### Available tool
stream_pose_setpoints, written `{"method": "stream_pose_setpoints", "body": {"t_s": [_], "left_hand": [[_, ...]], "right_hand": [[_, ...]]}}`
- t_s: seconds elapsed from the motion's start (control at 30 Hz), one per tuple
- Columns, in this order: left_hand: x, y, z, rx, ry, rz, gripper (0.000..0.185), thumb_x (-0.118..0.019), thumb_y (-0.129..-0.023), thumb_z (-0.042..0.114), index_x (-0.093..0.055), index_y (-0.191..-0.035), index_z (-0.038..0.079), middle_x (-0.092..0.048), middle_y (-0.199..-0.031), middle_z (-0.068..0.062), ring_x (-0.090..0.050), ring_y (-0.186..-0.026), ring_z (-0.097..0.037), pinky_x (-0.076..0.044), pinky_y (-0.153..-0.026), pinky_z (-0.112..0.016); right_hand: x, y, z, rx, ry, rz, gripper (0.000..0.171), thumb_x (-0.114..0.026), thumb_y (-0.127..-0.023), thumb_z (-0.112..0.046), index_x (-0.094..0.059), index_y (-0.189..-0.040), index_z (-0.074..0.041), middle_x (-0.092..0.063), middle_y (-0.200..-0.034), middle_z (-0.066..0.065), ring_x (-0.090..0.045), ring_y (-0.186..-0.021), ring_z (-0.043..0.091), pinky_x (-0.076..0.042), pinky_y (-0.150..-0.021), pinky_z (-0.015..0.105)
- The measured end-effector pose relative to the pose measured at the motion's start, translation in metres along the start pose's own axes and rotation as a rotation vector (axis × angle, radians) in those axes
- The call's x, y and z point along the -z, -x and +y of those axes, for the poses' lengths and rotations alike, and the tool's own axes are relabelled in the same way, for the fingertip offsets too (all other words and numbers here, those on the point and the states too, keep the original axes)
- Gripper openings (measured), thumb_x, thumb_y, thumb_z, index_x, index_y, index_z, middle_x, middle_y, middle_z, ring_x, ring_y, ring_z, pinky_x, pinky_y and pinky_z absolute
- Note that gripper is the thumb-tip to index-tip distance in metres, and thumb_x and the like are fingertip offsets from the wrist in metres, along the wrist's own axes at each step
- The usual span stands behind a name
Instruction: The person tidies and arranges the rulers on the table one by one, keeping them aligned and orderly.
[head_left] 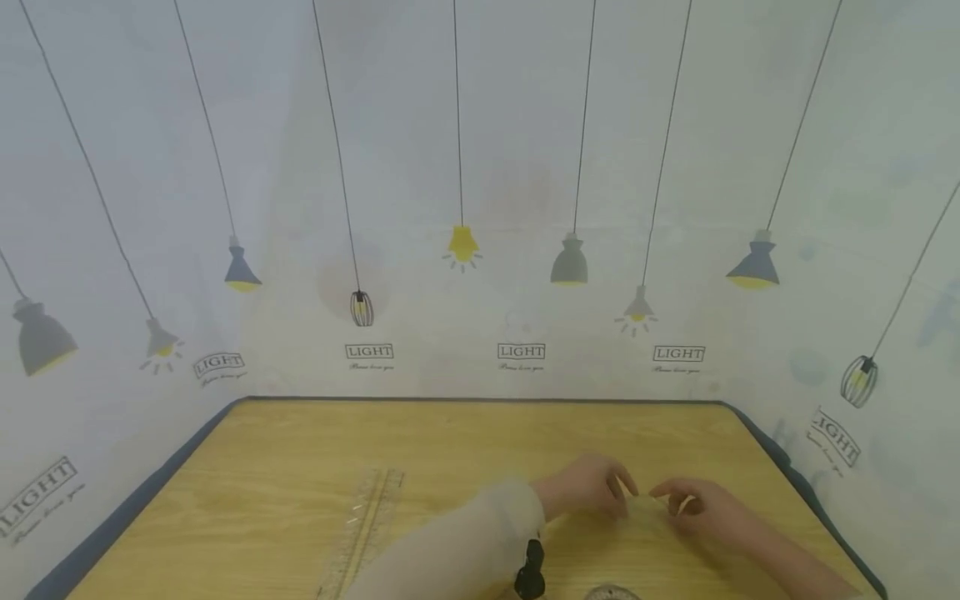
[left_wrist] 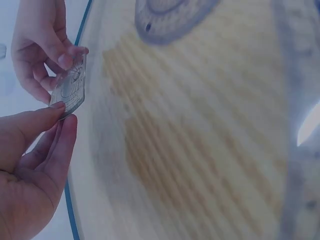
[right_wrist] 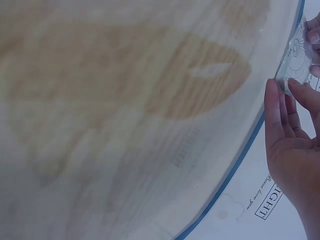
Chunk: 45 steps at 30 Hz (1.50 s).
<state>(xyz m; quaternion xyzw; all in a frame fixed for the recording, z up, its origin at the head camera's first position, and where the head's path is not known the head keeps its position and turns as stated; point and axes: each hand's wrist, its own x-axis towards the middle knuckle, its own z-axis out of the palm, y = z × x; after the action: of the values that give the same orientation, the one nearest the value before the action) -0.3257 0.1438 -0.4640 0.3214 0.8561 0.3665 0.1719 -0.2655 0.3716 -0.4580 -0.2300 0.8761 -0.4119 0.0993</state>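
Observation:
Both hands hold one clear plastic protractor [left_wrist: 72, 85] over the right side of the table, its face printed with radiating lines. In the left wrist view, my left hand [left_wrist: 35, 165] pinches its near end, thumb on top and fingers beneath. My right hand [left_wrist: 42, 45] grips the opposite end with bent fingers. The right wrist view has the protractor [right_wrist: 296, 55] at its upper right edge, with my right hand [right_wrist: 295, 145] pinching the lower end. The head view shows both hands, left [head_left: 588, 487] and right [head_left: 701, 508], facing each other across it, the piece itself faint there.
A clear ruler [head_left: 363, 529] lies lengthwise on the wooden table [head_left: 262, 492], left of the left sleeve. Another clear piece with a curved scale [left_wrist: 170, 22] lies near the table's front. White cloth walls [head_left: 450, 367] with printed lamps surround the table's far and side edges.

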Motion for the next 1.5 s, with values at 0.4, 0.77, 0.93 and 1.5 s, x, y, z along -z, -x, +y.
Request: {"method": "stream_pose_setpoints", "body": {"t_s": [0.4,0.77,0.93,1.5], "left_hand": [[-0.014,0.021,0.019,-0.038,0.035,-0.098,0.029,-0.076,-0.082,0.0,-0.072,-0.11,0.01,-0.069,-0.075,0.005,-0.061,-0.064,-0.001,-0.05,-0.059,-0.016],[-0.03,0.032,0.032,-0.096,0.08,-0.202,0.033,-0.075,-0.082,-0.002,-0.07,-0.113,0.007,-0.071,-0.08,0.004,-0.062,-0.066,0.001,-0.049,-0.066,-0.012],[-0.035,0.032,0.031,-0.117,0.059,-0.257,0.035,-0.075,-0.083,0.0,-0.069,-0.117,0.009,-0.072,-0.082,0.008,-0.062,-0.071,0.004,-0.048,-0.071,-0.011],[-0.056,0.034,0.038,-0.223,-0.275,-0.218,0.036,-0.076,-0.085,0.01,-0.068,-0.12,0.018,-0.069,-0.078,0.016,-0.055,-0.065,0.014,-0.042,-0.069,-0.004]], "right_hand": [[-0.005,0.029,-0.001,0.037,-0.091,-0.031,0.033,-0.065,-0.088,0.004,-0.057,-0.118,0.016,-0.059,-0.091,0.008,-0.062,-0.075,0.014,-0.053,-0.063,0.03],[-0.006,0.057,0.005,0.058,-0.071,-0.063,0.025,-0.063,-0.09,0.002,-0.061,-0.113,0.01,-0.063,-0.093,0.001,-0.059,-0.08,0.007,-0.053,-0.067,0.027],[-0.004,0.067,0.003,-0.002,-0.096,-0.107,0.028,-0.062,-0.091,-0.001,-0.059,-0.116,0.013,-0.063,-0.096,0.006,-0.059,-0.082,0.007,-0.052,-0.07,0.025],[-0.008,0.082,0.012,-0.031,-0.136,-0.155,0.027,-0.064,-0.092,-0.006,-0.063,-0.117,0.004,-0.064,-0.103,0.0,-0.056,-0.086,0.005,-0.05,-0.069,0.025]]}}
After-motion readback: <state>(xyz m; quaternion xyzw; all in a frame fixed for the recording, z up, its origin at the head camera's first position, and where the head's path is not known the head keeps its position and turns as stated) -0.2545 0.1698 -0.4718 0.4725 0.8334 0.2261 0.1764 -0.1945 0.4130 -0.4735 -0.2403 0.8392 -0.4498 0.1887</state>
